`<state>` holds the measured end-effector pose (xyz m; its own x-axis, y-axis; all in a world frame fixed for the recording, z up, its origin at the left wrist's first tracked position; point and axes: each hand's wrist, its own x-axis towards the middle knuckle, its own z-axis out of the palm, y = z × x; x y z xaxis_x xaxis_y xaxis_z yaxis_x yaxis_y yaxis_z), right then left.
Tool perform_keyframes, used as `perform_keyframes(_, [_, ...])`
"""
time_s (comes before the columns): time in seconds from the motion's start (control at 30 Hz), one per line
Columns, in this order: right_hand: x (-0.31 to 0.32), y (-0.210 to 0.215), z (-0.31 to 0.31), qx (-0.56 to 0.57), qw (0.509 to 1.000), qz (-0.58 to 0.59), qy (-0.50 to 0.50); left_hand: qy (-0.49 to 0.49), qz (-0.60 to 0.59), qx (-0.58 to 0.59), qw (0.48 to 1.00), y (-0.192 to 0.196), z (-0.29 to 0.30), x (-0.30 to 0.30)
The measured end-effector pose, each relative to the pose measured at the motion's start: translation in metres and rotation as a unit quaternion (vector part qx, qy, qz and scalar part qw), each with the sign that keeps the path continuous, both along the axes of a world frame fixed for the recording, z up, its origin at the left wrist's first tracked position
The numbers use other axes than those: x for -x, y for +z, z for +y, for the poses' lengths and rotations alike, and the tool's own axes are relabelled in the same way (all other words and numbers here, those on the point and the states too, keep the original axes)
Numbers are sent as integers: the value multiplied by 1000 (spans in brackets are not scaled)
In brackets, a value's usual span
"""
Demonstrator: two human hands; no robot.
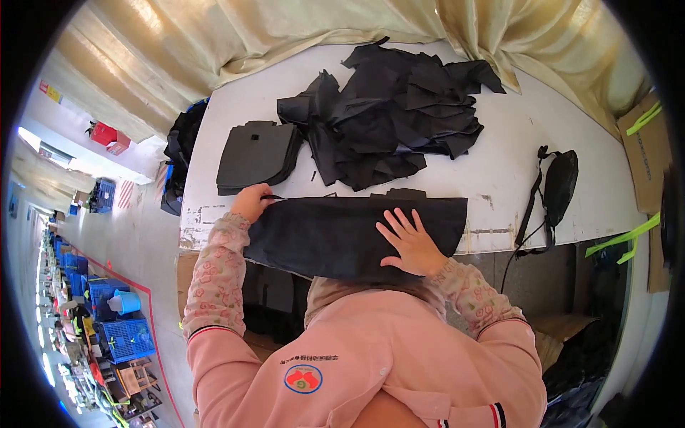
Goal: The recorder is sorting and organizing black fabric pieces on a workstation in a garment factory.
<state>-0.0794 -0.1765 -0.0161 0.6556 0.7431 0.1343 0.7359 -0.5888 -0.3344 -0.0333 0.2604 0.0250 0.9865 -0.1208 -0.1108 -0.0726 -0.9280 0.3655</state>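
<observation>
A long black fabric piece (321,235) lies along the near edge of the white table (499,189) and hangs over it toward me. At its left end, my left hand (251,203) pinches the upper corner between thumb and fingers, where a thin dark strip shows. My right hand (414,246) rests flat on the right part of the fabric, fingers spread. Just beyond my left hand is a stack of dark grey panels (255,158) with rounded corners. Part of a dark flat piece (401,193) peeks out behind the fabric's far edge.
A loose heap of black fabric pieces (399,114) covers the table's far middle. On the right lies a black pouch (561,182) with a strap. Beige curtains (300,28) close off the back. Cardboard (642,160) stands at far right; blue crates (127,339) stand at left.
</observation>
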Motion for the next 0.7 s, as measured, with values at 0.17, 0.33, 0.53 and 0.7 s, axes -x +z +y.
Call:
perform_keyframes(0.17, [0,0,0,17,1000,8,1,52,-126,-22,990,4,32,17])
perform_keyframes(0.33, [1,2,0,39,999,14,6,88,-224,-51,969,5,47,27])
perform_keyframes(0.53, [0,2,0,46,999,16,10,164,-257,-40,951,-4,52,28])
perform_keyframes(0.7, [-1,2,4,46,999,18,15,270,-211,159,926,-13,53,26])
